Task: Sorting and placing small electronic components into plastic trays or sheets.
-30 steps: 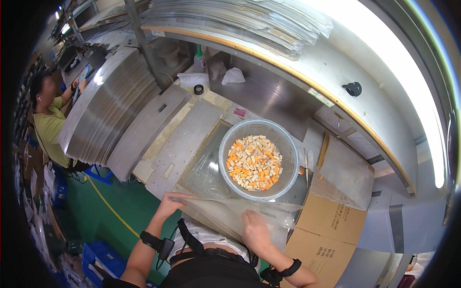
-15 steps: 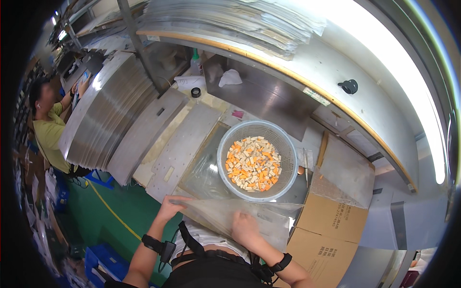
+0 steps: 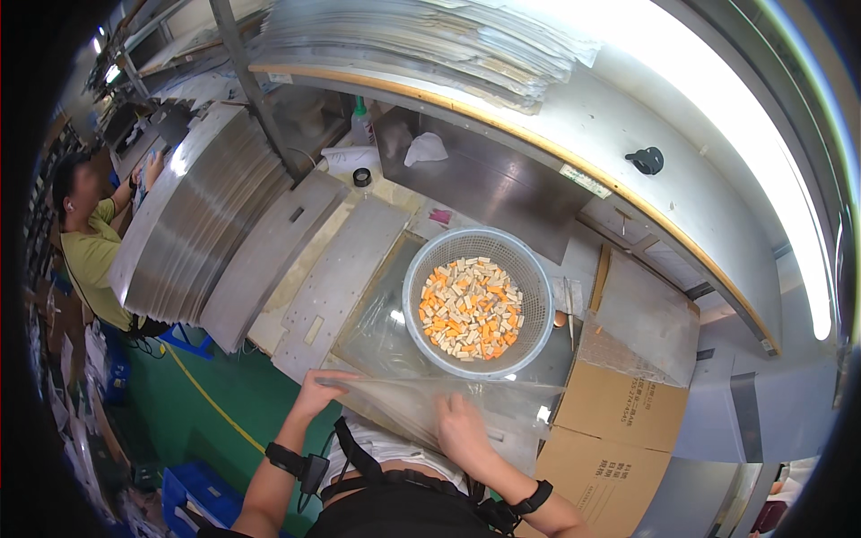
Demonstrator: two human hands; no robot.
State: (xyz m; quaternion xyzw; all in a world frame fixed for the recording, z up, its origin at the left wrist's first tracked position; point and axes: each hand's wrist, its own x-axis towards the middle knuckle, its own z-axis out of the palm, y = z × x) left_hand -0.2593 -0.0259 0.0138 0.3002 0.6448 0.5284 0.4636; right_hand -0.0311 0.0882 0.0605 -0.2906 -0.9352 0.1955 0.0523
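The two hands are apart, both at a clear plastic sheet (image 3: 399,405). The left hand (image 3: 316,392) is closed on the sheet's left corner, thumb and fingers pinching it. The right hand (image 3: 464,423) lies against the sheet nearer its middle, fingers curled; whether these grip the film or only press on it cannot be determined. The sheet is at the near edge of the desk (image 3: 395,193), directly in front of the person's body, its upper edge running roughly crosswise and its surface creased.

Just beyond the sheet stands a round grey-blue perforated basket (image 3: 410,309), upright, holding many small orange and cream pieces (image 3: 471,309). Contact between basket and sheet cannot be confirmed. The basket rests on a dark, glossy plate (image 3: 372,332). Right of the basket lie slim metal tweezers (image 3: 570,309); farther right is printed cardboard (image 3: 619,421), partly covered by a translucent grey sheet (image 3: 641,314).

Left of the basket lies a flat metal plate (image 3: 345,278) with a slot, and beyond it a row of curved-looking metal plates (image 3: 197,215). At the back are a green-capped bottle (image 3: 361,125), a small black-topped round item (image 3: 361,176) and a white cloth (image 3: 426,150). A shelf (image 3: 502,96) above carries stacked sheets (image 3: 430,45). At far left, a co-worker in a yellow-green top (image 3: 90,255) handles an item not clearly discernible.
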